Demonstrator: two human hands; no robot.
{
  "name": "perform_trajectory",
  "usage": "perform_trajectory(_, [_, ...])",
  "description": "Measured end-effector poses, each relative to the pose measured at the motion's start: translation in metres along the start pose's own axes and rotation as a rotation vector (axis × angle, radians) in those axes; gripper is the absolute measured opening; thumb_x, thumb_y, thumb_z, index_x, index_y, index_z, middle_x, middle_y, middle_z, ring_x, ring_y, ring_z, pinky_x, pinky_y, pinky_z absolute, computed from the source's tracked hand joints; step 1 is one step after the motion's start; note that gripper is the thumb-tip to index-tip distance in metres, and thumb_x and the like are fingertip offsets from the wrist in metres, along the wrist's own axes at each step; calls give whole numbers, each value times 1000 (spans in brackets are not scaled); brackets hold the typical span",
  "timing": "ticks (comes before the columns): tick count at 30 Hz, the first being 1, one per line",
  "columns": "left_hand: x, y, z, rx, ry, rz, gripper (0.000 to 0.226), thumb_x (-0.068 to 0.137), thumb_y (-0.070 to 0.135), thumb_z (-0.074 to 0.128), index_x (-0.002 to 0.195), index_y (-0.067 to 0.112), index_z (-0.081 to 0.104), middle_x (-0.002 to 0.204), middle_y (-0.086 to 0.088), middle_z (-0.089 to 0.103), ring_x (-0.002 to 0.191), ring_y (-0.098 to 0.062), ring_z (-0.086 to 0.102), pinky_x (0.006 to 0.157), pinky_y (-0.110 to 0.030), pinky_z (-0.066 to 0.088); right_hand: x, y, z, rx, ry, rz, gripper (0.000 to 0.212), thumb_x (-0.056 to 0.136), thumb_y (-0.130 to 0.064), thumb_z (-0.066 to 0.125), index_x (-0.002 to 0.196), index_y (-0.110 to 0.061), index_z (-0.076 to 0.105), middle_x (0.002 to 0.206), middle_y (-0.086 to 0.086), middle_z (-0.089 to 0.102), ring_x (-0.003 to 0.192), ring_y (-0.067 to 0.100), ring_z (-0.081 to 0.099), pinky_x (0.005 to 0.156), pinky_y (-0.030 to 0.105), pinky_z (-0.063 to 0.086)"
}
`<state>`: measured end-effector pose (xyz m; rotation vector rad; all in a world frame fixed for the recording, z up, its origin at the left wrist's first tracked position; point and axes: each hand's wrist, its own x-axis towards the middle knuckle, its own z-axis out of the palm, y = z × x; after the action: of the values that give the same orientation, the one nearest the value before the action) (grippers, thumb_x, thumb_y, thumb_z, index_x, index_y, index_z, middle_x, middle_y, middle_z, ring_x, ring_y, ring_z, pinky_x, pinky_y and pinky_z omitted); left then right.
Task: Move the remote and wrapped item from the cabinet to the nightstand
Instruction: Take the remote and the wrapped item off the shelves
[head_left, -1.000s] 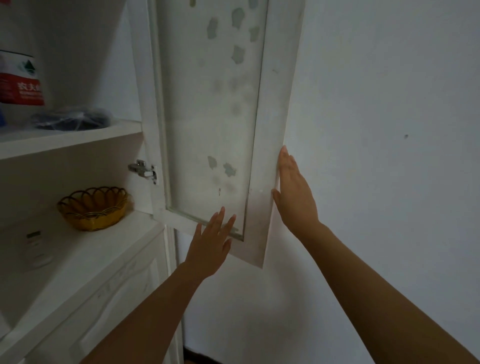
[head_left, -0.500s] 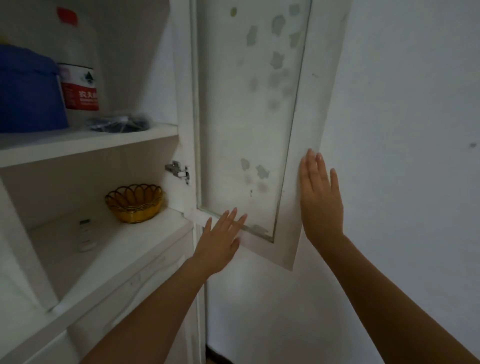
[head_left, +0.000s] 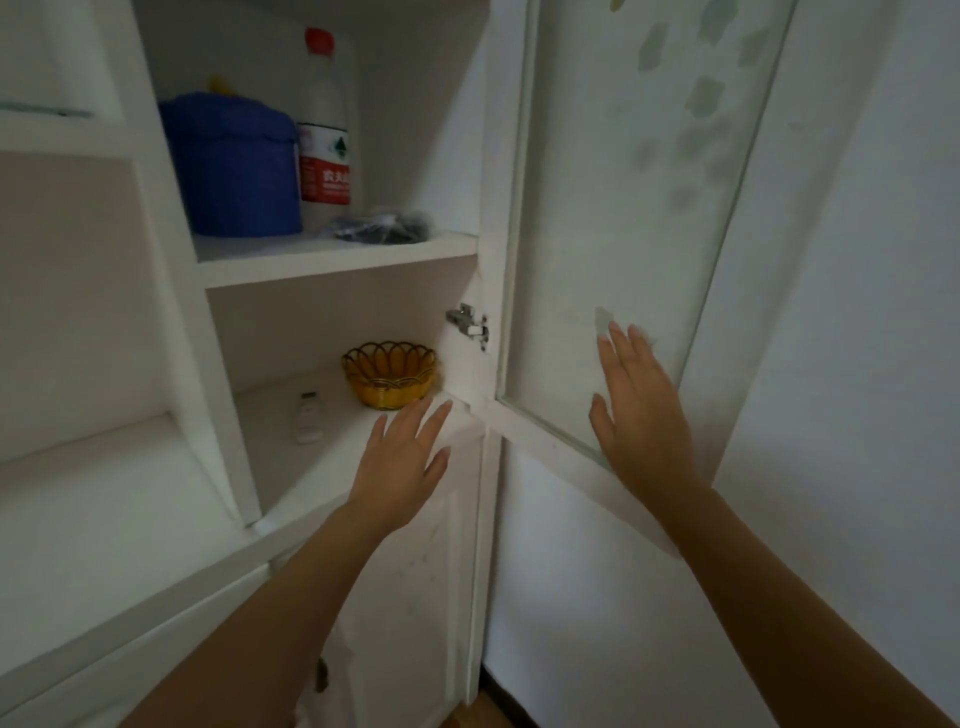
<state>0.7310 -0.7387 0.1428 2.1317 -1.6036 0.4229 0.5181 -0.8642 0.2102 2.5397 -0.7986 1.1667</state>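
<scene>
A small white remote (head_left: 309, 417) lies flat on the lower shelf of the white cabinet (head_left: 332, 260), left of a yellow basket. A dark item wrapped in clear plastic (head_left: 382, 227) rests on the upper shelf at its right end. My left hand (head_left: 402, 462) hovers open, fingers spread, over the front edge of the lower shelf, to the right of the remote and apart from it. My right hand (head_left: 636, 410) is open with its palm flat against the glass of the swung-out cabinet door (head_left: 639, 208). Neither hand holds anything.
A yellow wire basket (head_left: 389, 381) sits at the back right of the lower shelf. On the upper shelf stand a blue lidded container (head_left: 231, 166) and a large water bottle with a red label (head_left: 324, 140). A white wall lies to the right.
The view has swung left, showing more of the cabinet's inside. My right hand moved from the door's outer edge onto its glass. My left hand shifted from the door frame toward the lower shelf.
</scene>
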Motion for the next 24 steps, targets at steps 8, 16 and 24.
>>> perform_trajectory(8, [-45,-34,-44,6,76,-171,52,86,42,35,126,12,49,120,-12,60,110,-29,52,97,-42,36,-1,-42,27,516,-152,51,50,90,-13,52,137,-14,35,146,4,34,133,18,30,105,25,19])
perform_trajectory(16, [-78,-52,-58,109,86,-208,41,85,33,44,118,12,56,114,-10,64,106,-28,57,94,-42,40,-10,-59,46,657,-222,33,43,91,-16,52,132,-15,42,136,5,47,126,19,39,101,26,26])
perform_trajectory(24, [-64,-56,-45,-46,109,-264,36,90,26,50,124,13,51,123,-8,58,115,-23,50,95,-34,38,-1,-66,66,693,-233,28,39,92,-23,51,129,-13,46,131,7,51,123,18,41,101,30,31])
